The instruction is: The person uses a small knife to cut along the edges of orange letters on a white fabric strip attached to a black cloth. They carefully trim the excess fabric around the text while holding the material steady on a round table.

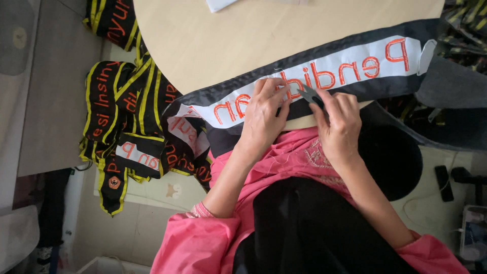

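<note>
A person in a pink top works at the near edge of a pale wooden counter [213,40], both hands on a long black sash [324,71] with a white band and orange stitched letters. The sash lies slantwise across the counter's rounded rim, its right end near the counter's far right edge, its left end spilling over the rim toward the lap.

The left hand [264,114] lies flat on the white band, fingers spread and pressing the cloth down; its grip is open and holds nothing. The right hand [340,122] sits just beside it, its grip closed on small dark snips [308,94] whose tip touches the band between two letters. The hands are near each other but apart, right at the counter's edge.

Behind the sash, most of the counter top lies bare, with only a white scrap [220,4] at the far edge. To the left of the counter, a heap [127,122] of black sashes with yellow trim and orange letters hangs down and piles over the floor [56,101], crowding that side. At right, more dark cloth [451,86] drapes off the counter. A small dark object [443,182] rests on the floor at lower right, near a cable.
</note>
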